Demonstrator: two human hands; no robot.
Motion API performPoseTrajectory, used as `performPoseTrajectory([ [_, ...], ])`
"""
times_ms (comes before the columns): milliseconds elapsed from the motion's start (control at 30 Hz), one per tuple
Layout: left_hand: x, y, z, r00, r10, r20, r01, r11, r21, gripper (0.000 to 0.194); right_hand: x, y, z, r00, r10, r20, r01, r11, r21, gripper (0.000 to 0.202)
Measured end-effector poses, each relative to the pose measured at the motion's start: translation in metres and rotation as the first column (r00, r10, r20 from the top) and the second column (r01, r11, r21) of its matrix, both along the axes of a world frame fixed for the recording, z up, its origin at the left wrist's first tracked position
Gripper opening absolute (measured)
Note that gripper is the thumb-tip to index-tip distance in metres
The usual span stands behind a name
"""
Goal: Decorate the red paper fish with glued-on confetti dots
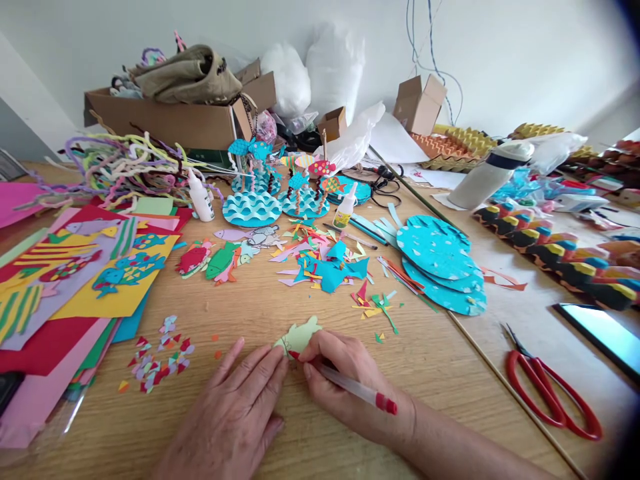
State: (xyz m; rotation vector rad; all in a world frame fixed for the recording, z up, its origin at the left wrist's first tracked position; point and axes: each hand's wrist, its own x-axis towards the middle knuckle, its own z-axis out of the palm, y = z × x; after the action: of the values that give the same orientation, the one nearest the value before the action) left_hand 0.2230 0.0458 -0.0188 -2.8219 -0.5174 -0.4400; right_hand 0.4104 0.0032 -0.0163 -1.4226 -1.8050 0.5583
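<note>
A pale green paper fish (301, 332) lies flat on the wooden table, with some dark drawn lines near its left end. My left hand (240, 393) is spread flat, its fingertips resting on the fish's left edge. In my right hand (345, 373) is a pen (357, 389) with a clear barrel and red ends, its tip at the fish's lower edge. The right fingers are closed round the pen near its tip. Left of my hands lie small coloured paper bits (163, 353). Beyond the fish are cut paper fish (220, 261) in red and green.
Paper scraps (325, 263) spread over the middle. Two glue bottles (201, 197) stand behind. Coloured sheets (40, 340) are stacked at left. Blue discs (443, 267), a thin stick (500, 380), red-handled scissors (545, 390) and a dark-edged tablet (600, 340) lie at right. A cardboard box (160, 123) is behind.
</note>
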Motion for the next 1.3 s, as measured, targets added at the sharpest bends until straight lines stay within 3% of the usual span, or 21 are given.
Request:
performPoseTrajectory([
  [133, -0.0017, -0.0007, 0.0013, 0.999, -0.012, -0.033, 0.012, 1.0, 0.023, 0.04, -0.0001, -0.0014, -0.0017, 0.997, -0.045, -0.064, 0.043, 0.999, -0.026, 0.016],
  [633, -0.0013, -0.0004, 0.0008, 1.0, -0.005, -0.026, 0.005, 1.0, 0.018, 0.04, -0.0012, -0.0017, -0.0004, 0.999, 0.009, 0.05, -0.009, 1.0, -0.002, 0.018],
  [1300, -0.0024, 0.0009, -0.002, 1.0, -0.012, -0.019, 0.011, 1.0, -0.007, 0.04, -0.001, -0.0029, 0.0039, 0.998, -0.014, 0.056, 0.013, 1.0, 0.018, 0.017],
])
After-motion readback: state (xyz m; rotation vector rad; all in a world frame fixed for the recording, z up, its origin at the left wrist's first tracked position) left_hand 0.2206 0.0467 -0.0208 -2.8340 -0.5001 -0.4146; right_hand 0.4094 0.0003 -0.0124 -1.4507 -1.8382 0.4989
